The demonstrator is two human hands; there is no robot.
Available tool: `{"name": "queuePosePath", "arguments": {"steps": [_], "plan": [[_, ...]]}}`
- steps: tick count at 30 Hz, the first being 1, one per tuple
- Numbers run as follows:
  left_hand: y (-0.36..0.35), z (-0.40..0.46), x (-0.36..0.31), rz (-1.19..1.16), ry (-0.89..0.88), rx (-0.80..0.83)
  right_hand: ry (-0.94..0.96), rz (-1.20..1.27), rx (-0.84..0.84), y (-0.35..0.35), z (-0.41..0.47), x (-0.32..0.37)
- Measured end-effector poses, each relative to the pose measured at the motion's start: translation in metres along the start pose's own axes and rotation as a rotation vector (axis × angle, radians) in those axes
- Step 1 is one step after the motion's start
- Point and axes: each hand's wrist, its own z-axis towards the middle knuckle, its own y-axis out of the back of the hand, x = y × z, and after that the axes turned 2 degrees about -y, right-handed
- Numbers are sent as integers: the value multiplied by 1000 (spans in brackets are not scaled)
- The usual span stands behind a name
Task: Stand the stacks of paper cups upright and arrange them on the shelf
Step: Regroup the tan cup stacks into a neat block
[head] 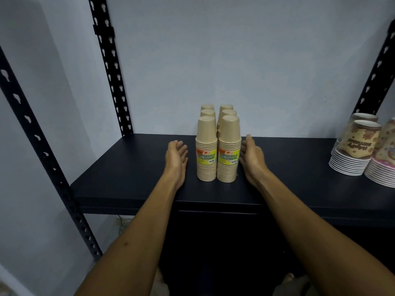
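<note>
Several stacks of tan paper cups [218,146] stand upright, mouths down, in two close rows on the dark shelf board [128,167]. The two front stacks carry yellow "disposable tableware" labels. My left hand [176,155] lies flat on the board a short gap left of the left row, fingers straight, holding nothing. My right hand [251,157] lies with straight fingers along the right row, at or very near the front right stack.
Two stacks of printed cups [354,150] and a pink patterned stack [384,161] stand at the shelf's right end. Black slotted uprights [109,67] frame the shelf at left and right. A grey wall closes the back.
</note>
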Motion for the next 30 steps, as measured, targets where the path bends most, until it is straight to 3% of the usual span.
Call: {"name": "queuePosePath", "arguments": {"steps": [8,15,21,30], "plan": [[-13,5,5,229,-59,82,24,-6,43,-14,-13,14],[-21,12,1,112,-44,74,48,64,37,-13,-11,14],[-26,8,5,148,-57,209,64,49,48,-16,-8,10],[-29,8,5,230,-157,165,87,25,34,-16,-3,9]]}}
